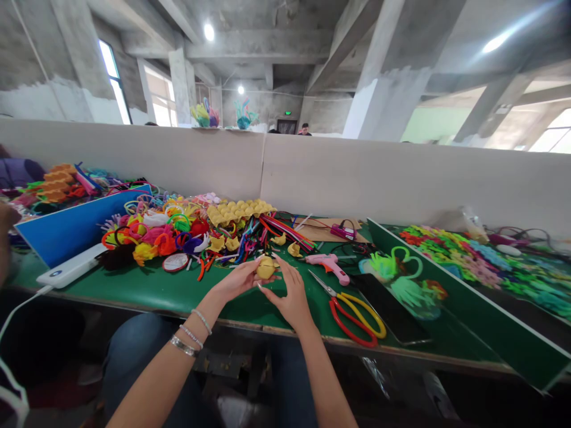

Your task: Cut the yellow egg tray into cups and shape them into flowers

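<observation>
A small yellow rounded cup (266, 268), like one cut from an egg carton, is held just above the front edge of the green table. My left hand (238, 280) grips it from the left, wearing bracelets at the wrist. From the other side, my right hand (289, 295) closes its fingers round the cup, thumb below it. A thin dark line crosses the cup's top; I cannot tell what it is. Behind my hands lie loose yellow carton pieces (293, 249). To the right are a pink glue gun (329, 265) and scissors (357, 312) with red and yellow handles.
A yellow egg tray (241, 210) lies behind, beside a heap of colourful pipe-cleaner pieces (156, 235). A white power strip (74, 266) rests at left by a blue divider (84, 229). A black phone (392, 309) and a green divider (468, 309) are at right.
</observation>
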{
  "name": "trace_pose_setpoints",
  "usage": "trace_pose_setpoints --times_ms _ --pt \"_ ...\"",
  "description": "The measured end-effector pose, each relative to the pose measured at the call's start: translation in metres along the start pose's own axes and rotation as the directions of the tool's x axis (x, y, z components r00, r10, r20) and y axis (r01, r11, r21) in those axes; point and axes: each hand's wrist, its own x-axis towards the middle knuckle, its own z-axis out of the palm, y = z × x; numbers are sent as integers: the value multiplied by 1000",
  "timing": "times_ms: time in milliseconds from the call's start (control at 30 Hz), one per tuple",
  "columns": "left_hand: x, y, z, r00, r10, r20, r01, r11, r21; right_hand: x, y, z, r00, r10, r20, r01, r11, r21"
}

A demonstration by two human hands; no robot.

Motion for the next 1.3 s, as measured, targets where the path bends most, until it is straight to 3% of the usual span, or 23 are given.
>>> trace_pose_setpoints --times_ms 167,267,400,600,667,833,933,1100,1200,1300 --pt "-1 1 2 998 -54 35 54 998 -17 0 -3 -3 999 -34 -13 35 999 23" --pt "-1 1 2 1000 -12 -12 14 990 143 -1 -2 -4 1000 6 -3 -6 998 56" --pt "2 -4 -2 995 87 54 -100 926 364 -3 5 0 996 80 25 -83 988 134" --pt "1 -7 -2 999 20 40 -32 951 307 -5 5 3 984 115 136 -156 924 349" --pt "-2 -2 0 1000 11 23 -17 966 256 -5 2 0 985 144 94 -170 909 380" --pt "-3 6 3 993 88 -77 -72 980 188 -6 3 -1 957 247 -152 -178 915 362" --pt "4 3 2 952 233 -199 -178 949 261 -7 8 1 929 307 -208 -219 907 359" --pt "11 -4 -5 818 498 -289 -318 809 495 -5 15 2 900 395 -186 -352 908 228" --pt "14 -3 -13 714 580 -393 -328 773 544 -5 14 3 904 428 12 -427 899 93" --pt "17 1 -21 668 584 -460 -366 797 481 -8 4 5 890 322 322 -328 944 -37"
